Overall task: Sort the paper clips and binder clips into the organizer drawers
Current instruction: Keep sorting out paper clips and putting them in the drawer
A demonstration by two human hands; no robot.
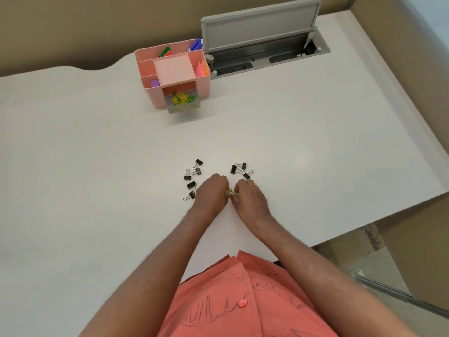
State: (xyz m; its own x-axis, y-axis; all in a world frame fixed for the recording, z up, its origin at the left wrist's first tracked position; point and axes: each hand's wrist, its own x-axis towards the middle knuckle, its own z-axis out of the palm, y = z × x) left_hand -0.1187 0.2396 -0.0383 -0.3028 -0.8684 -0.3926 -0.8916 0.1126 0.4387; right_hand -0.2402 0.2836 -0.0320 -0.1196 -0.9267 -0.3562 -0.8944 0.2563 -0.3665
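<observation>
My left hand (212,192) and my right hand (250,198) meet on the white desk, fingers curled, and together pinch small yellow-green paper clips (232,191) between them. Several black binder clips lie to the left (193,177) and three to the right (240,169) of the hands. At the back stands a pink organizer (206,80); its clear drawer (182,102) is pulled open and holds several yellow and green paper clips.
The organizer's top compartments hold markers, pink sticky notes (202,68) and a purple item (154,83). Behind it a grey cable hatch (261,30) stands open in the desk. The desk edge runs diagonally at the right, with floor below.
</observation>
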